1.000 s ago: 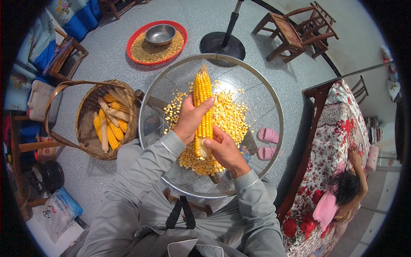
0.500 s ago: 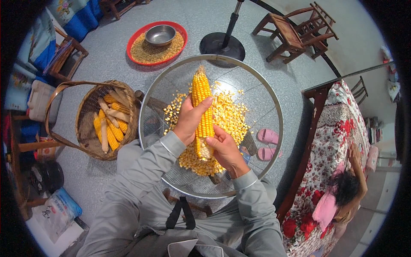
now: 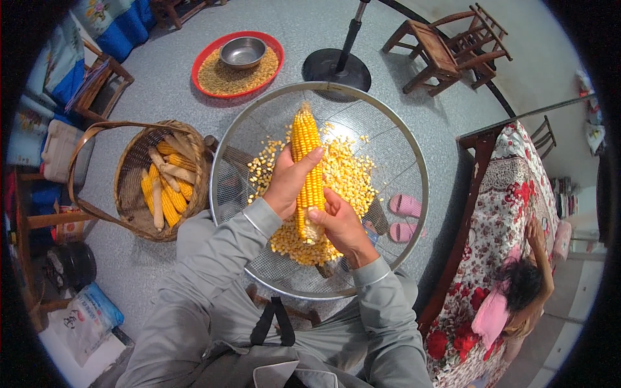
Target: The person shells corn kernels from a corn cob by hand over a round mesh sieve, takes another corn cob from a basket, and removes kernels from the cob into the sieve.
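A yellow corn cob (image 3: pixel 306 149) is held over a round mesh sieve (image 3: pixel 424 187), its tip pointing away from me. My left hand (image 3: pixel 288 182) wraps round the middle of the cob, thumb across the top. Around the lower end my right hand (image 3: pixel 343 226) is closed, thumb pressed on the kernels near the base. There the cob shows a pale patch bare of kernels. Loose corn kernels (image 3: pixel 352 171) lie heaped on the mesh beneath both hands.
Left of the sieve stands a wicker basket (image 3: pixel 123 194) with yellow and bare cobs. Beyond are a red tray (image 3: pixel 197 74) of grain with a metal bowl (image 3: pixel 242 53) and a black stand base (image 3: pixel 323 64). Pink slippers (image 3: pixel 405 205) lie right; a person (image 3: pixel 524 284) is at the flowered bed (image 3: pixel 511 161).
My right thumb has shifted slightly left across the cob's lower end. The left hand keeps its hold, and the cob has barely moved.
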The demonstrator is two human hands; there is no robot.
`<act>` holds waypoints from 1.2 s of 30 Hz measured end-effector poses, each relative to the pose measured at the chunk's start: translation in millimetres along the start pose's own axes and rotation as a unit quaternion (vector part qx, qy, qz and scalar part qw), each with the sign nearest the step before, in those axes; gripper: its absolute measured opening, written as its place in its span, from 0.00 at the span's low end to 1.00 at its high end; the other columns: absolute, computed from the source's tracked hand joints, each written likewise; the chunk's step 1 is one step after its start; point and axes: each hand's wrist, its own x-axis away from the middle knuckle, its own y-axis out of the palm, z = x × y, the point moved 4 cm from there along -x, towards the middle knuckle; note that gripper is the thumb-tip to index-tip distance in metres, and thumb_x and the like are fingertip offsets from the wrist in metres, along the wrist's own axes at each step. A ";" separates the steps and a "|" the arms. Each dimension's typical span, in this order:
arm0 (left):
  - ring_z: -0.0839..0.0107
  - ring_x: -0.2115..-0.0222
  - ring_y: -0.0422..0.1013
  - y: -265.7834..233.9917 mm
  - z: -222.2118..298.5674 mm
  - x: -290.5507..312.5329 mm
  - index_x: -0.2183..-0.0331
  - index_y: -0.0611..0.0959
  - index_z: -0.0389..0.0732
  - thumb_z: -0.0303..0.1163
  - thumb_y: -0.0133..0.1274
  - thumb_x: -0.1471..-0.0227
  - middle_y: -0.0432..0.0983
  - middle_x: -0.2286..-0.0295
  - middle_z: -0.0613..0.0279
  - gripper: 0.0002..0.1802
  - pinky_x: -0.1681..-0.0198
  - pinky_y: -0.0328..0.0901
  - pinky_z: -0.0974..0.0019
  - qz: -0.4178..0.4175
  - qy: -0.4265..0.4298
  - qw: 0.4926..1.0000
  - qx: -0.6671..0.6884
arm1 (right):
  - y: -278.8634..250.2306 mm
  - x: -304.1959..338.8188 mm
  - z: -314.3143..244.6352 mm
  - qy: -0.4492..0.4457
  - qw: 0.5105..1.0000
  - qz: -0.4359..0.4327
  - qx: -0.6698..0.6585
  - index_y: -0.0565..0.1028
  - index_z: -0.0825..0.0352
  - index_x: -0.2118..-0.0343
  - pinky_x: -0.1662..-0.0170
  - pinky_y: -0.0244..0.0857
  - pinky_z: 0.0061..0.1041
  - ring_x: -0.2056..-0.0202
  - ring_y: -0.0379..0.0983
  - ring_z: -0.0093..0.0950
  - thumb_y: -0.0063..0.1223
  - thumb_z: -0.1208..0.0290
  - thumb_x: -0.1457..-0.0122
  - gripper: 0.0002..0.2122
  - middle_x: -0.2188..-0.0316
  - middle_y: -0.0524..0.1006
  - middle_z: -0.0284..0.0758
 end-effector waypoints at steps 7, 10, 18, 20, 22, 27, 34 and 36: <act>0.75 0.73 0.71 0.1 -5.5 0.6 0.56 0.70 0.39 0.36 0.56 0.44 0.71 0.69 0.64 0.18 0.70 0.69 0.71 -0.006 -0.001 1.000 -0.021 | 4.7 0.0 0.4 -0.015 0.998 0.022 0.057 0.63 0.73 0.46 0.54 0.67 0.21 0.58 0.72 0.20 0.62 0.72 0.46 0.27 0.58 0.75 0.33; 0.77 0.71 0.70 1.9 -7.8 1.1 0.56 0.70 0.38 0.36 0.57 0.44 0.71 0.68 0.65 0.18 0.68 0.68 0.72 -0.008 0.008 0.999 -0.043 | 1.1 -2.8 3.6 -0.014 0.992 0.045 0.118 0.64 0.73 0.48 0.56 0.67 0.21 0.60 0.72 0.20 0.65 0.69 0.48 0.27 0.60 0.75 0.32; 0.78 0.70 0.69 3.1 -5.7 3.4 0.56 0.71 0.38 0.36 0.56 0.44 0.71 0.67 0.66 0.19 0.67 0.68 0.72 -0.028 0.011 0.999 -0.034 | 2.8 0.6 1.5 -0.018 0.997 0.026 0.068 0.63 0.70 0.47 0.52 0.64 0.22 0.57 0.70 0.20 0.64 0.71 0.48 0.28 0.58 0.73 0.31; 0.78 0.70 0.69 4.1 -5.7 2.8 0.56 0.71 0.38 0.36 0.56 0.44 0.71 0.68 0.66 0.18 0.67 0.68 0.72 -0.024 0.005 0.999 -0.026 | 0.0 3.1 1.7 -0.027 0.996 0.022 0.077 0.62 0.72 0.45 0.53 0.66 0.21 0.55 0.70 0.20 0.62 0.71 0.46 0.28 0.55 0.73 0.34; 0.78 0.71 0.69 4.9 -5.5 3.1 0.56 0.71 0.38 0.36 0.56 0.44 0.71 0.68 0.66 0.18 0.67 0.68 0.72 -0.021 -0.002 1.000 -0.017 | -0.4 3.4 0.9 -0.016 0.998 0.026 0.053 0.62 0.72 0.45 0.53 0.66 0.21 0.55 0.71 0.20 0.62 0.71 0.46 0.28 0.55 0.73 0.34; 0.79 0.72 0.70 2.9 -3.0 3.9 0.57 0.71 0.38 0.35 0.57 0.44 0.71 0.70 0.66 0.17 0.70 0.68 0.72 -0.021 -0.008 0.999 -0.028 | -5.2 -0.4 5.4 0.026 0.999 0.013 0.035 0.60 0.71 0.44 0.48 0.64 0.24 0.52 0.70 0.22 0.63 0.71 0.46 0.29 0.52 0.71 0.33; 0.78 0.73 0.70 4.1 -5.0 4.0 0.58 0.71 0.39 0.34 0.57 0.45 0.71 0.70 0.67 0.17 0.70 0.69 0.72 -0.031 0.002 0.999 -0.022 | 1.5 0.9 1.8 -0.018 0.999 0.009 0.027 0.63 0.73 0.47 0.54 0.68 0.23 0.58 0.72 0.21 0.59 0.69 0.43 0.25 0.58 0.74 0.33; 0.77 0.71 0.70 2.9 -9.0 3.5 0.57 0.71 0.39 0.34 0.57 0.45 0.71 0.69 0.67 0.17 0.69 0.68 0.72 -0.016 -0.008 0.999 -0.048 | 1.5 0.4 3.4 -0.022 0.999 0.016 0.047 0.63 0.73 0.48 0.55 0.68 0.23 0.59 0.72 0.21 0.59 0.68 0.43 0.24 0.59 0.74 0.33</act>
